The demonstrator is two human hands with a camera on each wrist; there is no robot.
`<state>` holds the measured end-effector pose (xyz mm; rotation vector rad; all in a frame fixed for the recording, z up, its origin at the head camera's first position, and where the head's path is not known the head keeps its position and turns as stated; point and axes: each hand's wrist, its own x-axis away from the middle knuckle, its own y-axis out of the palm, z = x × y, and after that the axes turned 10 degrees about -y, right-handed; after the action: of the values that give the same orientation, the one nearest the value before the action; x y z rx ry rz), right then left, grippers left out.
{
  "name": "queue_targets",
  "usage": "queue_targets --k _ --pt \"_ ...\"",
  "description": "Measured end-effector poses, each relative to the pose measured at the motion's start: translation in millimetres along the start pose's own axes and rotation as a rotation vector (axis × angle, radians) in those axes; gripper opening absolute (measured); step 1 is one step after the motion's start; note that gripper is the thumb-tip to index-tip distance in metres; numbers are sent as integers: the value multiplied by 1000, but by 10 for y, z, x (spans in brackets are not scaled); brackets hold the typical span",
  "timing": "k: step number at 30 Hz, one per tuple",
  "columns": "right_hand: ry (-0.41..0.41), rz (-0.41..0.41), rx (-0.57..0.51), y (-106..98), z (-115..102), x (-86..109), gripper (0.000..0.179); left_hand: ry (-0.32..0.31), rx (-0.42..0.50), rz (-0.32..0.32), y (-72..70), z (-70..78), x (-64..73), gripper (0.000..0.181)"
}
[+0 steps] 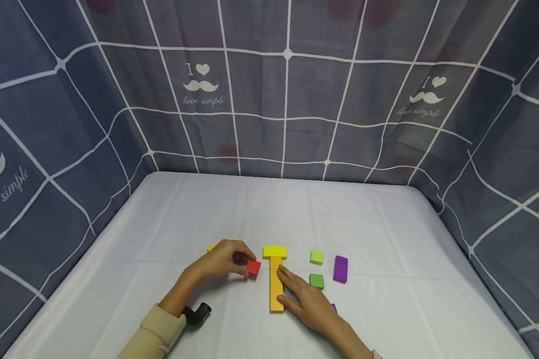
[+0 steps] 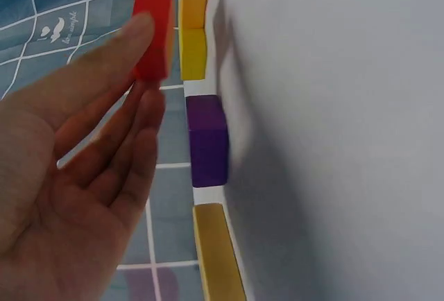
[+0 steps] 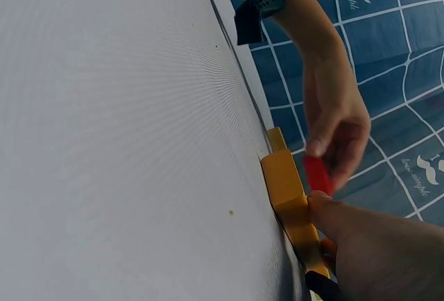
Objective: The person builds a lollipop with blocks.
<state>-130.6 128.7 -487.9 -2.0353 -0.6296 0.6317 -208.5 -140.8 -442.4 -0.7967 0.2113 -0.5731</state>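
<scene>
A dark curtain with white grid lines stands behind a counter covered in white cloth. The left hand pinches a red block, its grip closed by thumb and fingers, at ten o'clock from a long orange block. The right hand, fingers outstretched, touches the orange block; a yellow block lies crosswise at its twelve o'clock. The red block looks light, stiff, smooth and sturdy, probably best held by opposite sides.
</scene>
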Motion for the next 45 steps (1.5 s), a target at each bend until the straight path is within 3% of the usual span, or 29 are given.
queue_targets --k 7,11,22,29,35,41,45 --pt "-3 -9 -3 -2 0 -12 59 -48 7 251 -64 -34 -233 33" --pt "7 -19 -5 -4 1 -6 60 -97 27 303 -63 -22 -391 34" --pt "-42 29 19 26 15 -2 58 -222 146 220 34 -6 -693 32" --pt "-6 3 -11 11 9 -4 59 -214 139 156 100 -48 -765 30" --pt "2 -5 -15 -2 11 -6 59 -229 118 139 141 -72 -823 28" --pt "2 -11 -14 -4 19 0 59 -264 102 108 160 -83 -836 28" --pt "-3 -5 -8 1 21 7 59 -242 114 78 159 -98 -819 30"
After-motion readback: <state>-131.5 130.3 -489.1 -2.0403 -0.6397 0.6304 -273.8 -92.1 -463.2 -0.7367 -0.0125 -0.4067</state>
